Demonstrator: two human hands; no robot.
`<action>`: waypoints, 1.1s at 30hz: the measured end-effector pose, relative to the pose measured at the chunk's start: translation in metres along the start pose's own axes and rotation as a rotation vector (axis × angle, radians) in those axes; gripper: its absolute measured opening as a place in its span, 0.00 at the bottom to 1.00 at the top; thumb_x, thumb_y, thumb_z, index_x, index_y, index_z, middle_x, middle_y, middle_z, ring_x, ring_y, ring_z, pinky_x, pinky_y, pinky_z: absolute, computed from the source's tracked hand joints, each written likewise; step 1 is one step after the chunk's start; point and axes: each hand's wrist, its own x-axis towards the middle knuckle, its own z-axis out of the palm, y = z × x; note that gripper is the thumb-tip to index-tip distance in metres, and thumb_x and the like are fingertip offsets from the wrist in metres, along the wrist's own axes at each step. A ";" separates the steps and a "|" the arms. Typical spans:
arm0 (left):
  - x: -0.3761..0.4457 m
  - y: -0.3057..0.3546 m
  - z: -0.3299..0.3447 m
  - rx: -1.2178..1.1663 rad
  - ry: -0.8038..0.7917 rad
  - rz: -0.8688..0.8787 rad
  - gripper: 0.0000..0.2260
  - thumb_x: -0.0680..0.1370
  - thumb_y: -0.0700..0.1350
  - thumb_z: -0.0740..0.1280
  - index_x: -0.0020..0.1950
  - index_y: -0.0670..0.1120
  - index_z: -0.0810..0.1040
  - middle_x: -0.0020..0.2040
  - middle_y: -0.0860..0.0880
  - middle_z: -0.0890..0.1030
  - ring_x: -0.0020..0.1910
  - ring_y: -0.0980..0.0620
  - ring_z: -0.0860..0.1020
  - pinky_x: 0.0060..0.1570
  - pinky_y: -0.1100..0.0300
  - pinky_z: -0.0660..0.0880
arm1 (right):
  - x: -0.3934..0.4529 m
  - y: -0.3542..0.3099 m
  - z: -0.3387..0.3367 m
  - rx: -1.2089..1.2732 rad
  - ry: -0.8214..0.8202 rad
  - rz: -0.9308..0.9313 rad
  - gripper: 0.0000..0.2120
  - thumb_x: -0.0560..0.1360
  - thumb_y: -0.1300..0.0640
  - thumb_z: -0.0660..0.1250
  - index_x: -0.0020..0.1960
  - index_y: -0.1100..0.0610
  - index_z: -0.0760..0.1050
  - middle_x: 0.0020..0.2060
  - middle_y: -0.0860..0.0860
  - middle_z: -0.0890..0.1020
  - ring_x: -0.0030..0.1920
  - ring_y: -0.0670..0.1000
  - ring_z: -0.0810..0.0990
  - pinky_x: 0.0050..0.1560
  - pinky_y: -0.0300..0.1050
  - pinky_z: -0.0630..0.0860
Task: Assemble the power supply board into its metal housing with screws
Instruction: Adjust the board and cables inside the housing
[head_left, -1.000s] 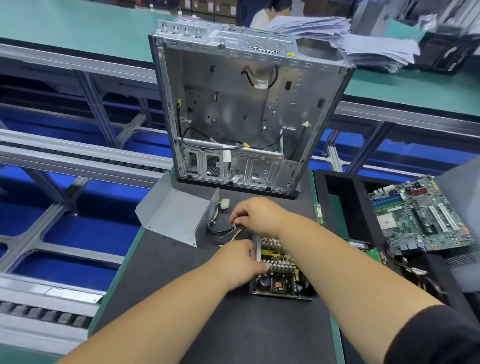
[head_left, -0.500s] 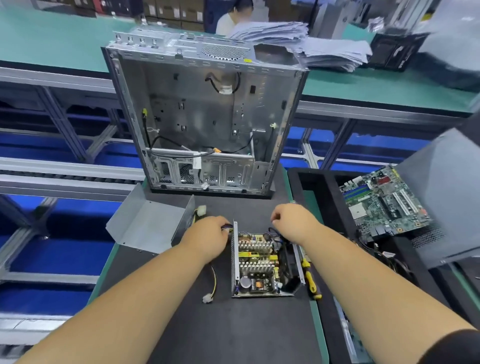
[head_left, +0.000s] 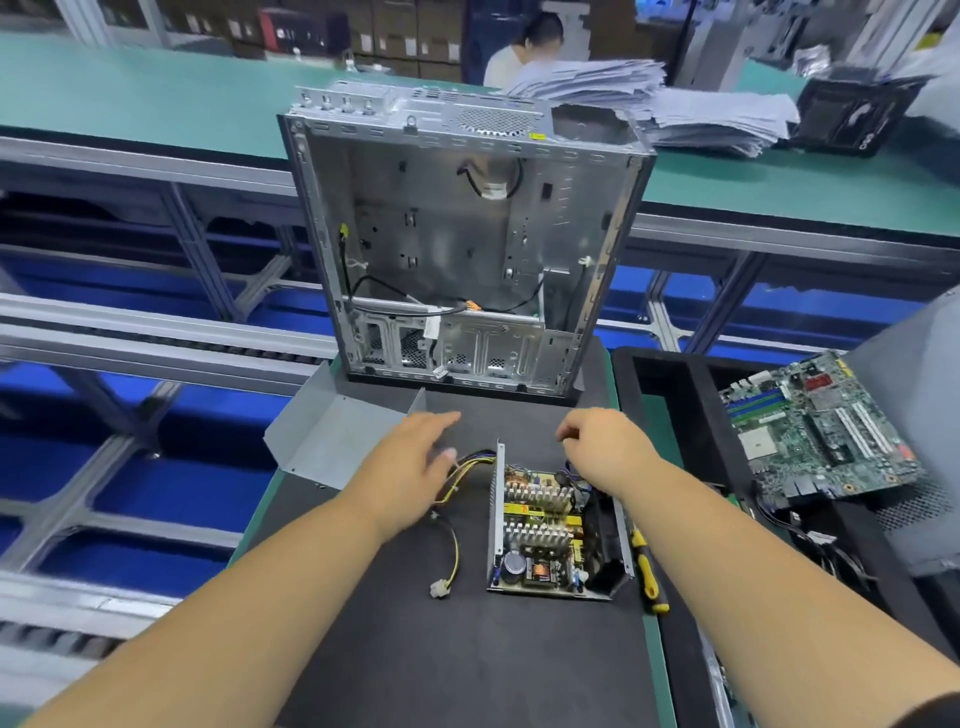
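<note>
Your power supply board (head_left: 540, 530) lies flat on the black mat (head_left: 467, 665), seated in its metal tray with the heat sinks up, and everything else sits around it. Your left hand (head_left: 410, 462) hovers just left of the board's far corner, fingers loosely spread and grasping nothing, right above the bundle of yellow and black wires (head_left: 457, 483) that leaves the board's left edge (whether a fingertip touches them, I cannot tell). Your right hand (head_left: 608, 447) is over the board's far right corner, fingers curled downward; the view does not show whether they pinch anything. The bent metal housing cover (head_left: 332, 441) lies beyond the board to its left, partly behind your left hand. A yellow-handled screwdriver (head_left: 647, 571) lies just right of the board. The open computer case (head_left: 467, 244) stands upright behind the board, and a green motherboard (head_left: 815, 431) sits well off to the board's right.
</note>
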 end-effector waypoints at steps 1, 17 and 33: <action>-0.002 -0.003 -0.009 -0.009 0.075 -0.009 0.19 0.80 0.44 0.64 0.72 0.49 0.71 0.68 0.49 0.74 0.68 0.51 0.70 0.65 0.66 0.61 | 0.001 -0.006 0.000 0.008 0.006 -0.023 0.14 0.78 0.60 0.60 0.55 0.50 0.82 0.56 0.49 0.83 0.58 0.53 0.77 0.58 0.48 0.76; -0.004 -0.104 -0.092 0.282 0.097 -0.710 0.09 0.81 0.45 0.56 0.47 0.45 0.74 0.48 0.44 0.79 0.44 0.43 0.76 0.37 0.56 0.69 | 0.007 -0.074 0.000 0.106 0.092 -0.183 0.12 0.78 0.57 0.61 0.52 0.46 0.82 0.52 0.43 0.83 0.55 0.49 0.77 0.56 0.49 0.76; -0.008 -0.109 -0.116 0.219 0.384 -0.614 0.11 0.80 0.39 0.58 0.41 0.45 0.77 0.37 0.46 0.77 0.36 0.42 0.74 0.31 0.58 0.68 | 0.013 -0.098 0.004 0.148 0.053 -0.187 0.11 0.77 0.57 0.62 0.47 0.44 0.82 0.48 0.42 0.83 0.50 0.46 0.79 0.53 0.46 0.77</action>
